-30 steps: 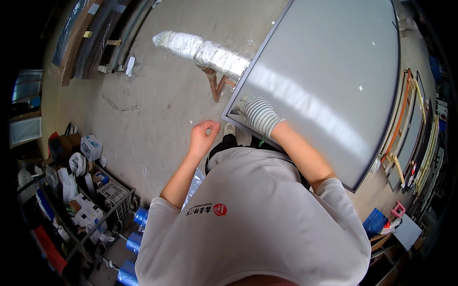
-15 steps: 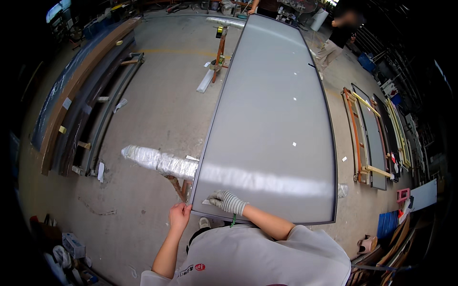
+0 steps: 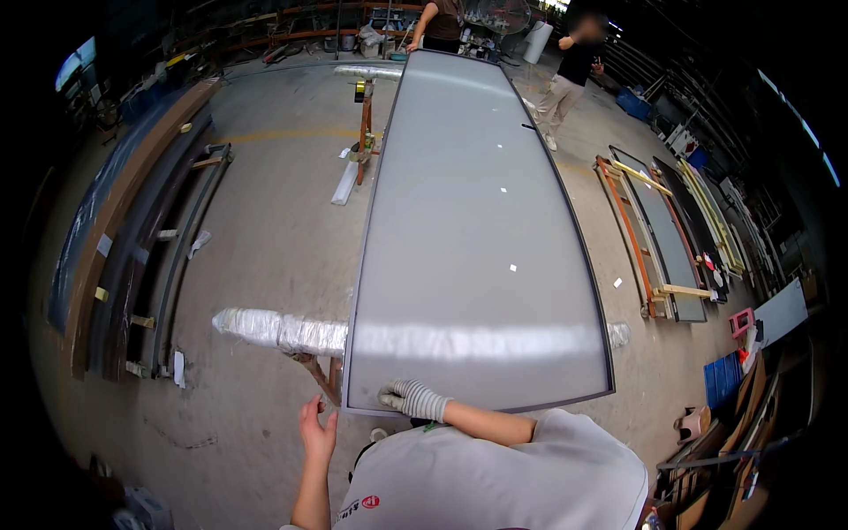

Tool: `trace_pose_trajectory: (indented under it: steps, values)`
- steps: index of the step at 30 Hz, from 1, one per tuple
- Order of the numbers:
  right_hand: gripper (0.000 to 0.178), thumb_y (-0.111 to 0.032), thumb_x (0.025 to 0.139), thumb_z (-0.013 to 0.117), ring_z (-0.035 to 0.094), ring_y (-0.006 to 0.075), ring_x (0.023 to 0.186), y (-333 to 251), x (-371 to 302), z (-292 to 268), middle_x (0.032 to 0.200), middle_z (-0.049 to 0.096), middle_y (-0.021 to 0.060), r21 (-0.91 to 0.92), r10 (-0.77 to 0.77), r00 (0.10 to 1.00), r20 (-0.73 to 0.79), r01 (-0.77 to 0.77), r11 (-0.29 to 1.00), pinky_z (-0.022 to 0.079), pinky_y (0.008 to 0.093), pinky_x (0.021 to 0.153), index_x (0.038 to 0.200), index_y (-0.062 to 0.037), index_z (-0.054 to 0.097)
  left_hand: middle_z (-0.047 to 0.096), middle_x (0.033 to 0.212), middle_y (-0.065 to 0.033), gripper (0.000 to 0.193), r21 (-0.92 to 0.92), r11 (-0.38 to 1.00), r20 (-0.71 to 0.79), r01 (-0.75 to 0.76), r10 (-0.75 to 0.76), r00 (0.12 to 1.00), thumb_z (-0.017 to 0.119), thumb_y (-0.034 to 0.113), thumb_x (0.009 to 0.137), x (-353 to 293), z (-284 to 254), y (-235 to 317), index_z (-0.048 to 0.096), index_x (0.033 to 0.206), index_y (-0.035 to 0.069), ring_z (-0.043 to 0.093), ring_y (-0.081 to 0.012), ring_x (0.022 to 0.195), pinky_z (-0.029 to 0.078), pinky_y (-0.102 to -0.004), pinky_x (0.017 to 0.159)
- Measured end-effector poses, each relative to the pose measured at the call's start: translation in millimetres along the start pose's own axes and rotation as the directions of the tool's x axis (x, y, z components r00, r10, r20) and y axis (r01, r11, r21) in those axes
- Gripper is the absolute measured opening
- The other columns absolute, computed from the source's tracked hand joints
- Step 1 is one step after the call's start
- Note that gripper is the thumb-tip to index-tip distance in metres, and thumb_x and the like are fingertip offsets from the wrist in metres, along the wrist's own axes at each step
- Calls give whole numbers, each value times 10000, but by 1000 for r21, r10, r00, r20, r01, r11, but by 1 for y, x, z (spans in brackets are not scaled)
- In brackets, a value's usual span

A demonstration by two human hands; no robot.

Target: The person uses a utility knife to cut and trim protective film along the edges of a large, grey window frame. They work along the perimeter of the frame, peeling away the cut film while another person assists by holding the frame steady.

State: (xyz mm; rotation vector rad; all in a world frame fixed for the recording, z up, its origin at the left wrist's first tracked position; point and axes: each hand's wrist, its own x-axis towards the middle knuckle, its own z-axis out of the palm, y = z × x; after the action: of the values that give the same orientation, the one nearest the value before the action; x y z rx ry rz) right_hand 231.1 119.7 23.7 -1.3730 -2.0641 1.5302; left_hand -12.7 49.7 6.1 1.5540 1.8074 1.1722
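Observation:
A long frosted-glass door panel (image 3: 477,238) in a thin dark frame lies flat before me, its near edge close to my body. My right hand (image 3: 413,400), in a grey-and-white striped glove, rests on the glass by the near left corner. Its fingers are curled, and whatever they hold is hidden. Just off that corner, my bare left hand (image 3: 316,427) hangs in the air, open, fingers apart and touching nothing. Under the panel runs a support beam (image 3: 283,330) wrapped in shiny plastic film, jutting out on the left. Several small white stickers (image 3: 513,268) dot the panel.
At the panel's far end stands a person (image 3: 439,25) with a hand at its corner; another person (image 3: 570,79) stands at far right. Long wrapped panels (image 3: 132,212) lean on the left, a rack of framed panels (image 3: 658,230) on the right. A trestle (image 3: 365,124) stands behind.
My left hand has let go of the panel's corner and opened, moving down and left. The white flat piece beside my gloved fingers is out of sight. My view has tilted up slightly.

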Motion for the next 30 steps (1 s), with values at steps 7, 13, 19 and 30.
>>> trace_pose_trajectory:
  steps: [7, 13, 19, 30]
  values:
    - [265, -284, 906, 563, 625, 355, 879, -21, -3, 12, 935, 653, 177, -222, -237, 971, 29, 238, 946, 494, 408, 787, 1004, -53, 647, 645, 763, -99, 137, -121, 993, 243, 9, 20, 970, 687, 145, 800, -8, 5, 37, 659, 750, 20, 579, -257, 749, 449, -355, 718]
    - [238, -269, 871, 577, 603, 372, 848, -46, -11, 7, 889, 625, 167, -439, -313, 937, 158, 350, 827, 487, 447, 773, 942, -53, 648, 653, 820, -110, 145, 5, 1000, 124, -23, 22, 992, 649, 137, 821, -4, -9, 26, 656, 744, 14, 581, -288, 810, 453, -366, 736]
    - [210, -164, 849, 527, 550, 291, 1039, 2, 20, 65, 1071, 596, 165, 191, -389, 912, 130, 362, 913, 421, 394, 932, 1006, -43, 596, 634, 948, -131, 135, -170, 916, 331, -363, 399, 855, 655, 109, 778, 9, 13, 102, 640, 878, 20, 573, -317, 916, 460, -399, 828]
    - [254, -132, 861, 488, 498, 274, 1096, -1, 19, 65, 1111, 545, 160, 135, -419, 906, 51, 410, 902, 376, 331, 996, 1090, -41, 549, 585, 801, -100, 98, -35, 864, 382, -502, 476, 793, 699, 91, 725, 18, 18, 108, 616, 743, 43, 519, -311, 836, 426, -409, 752]
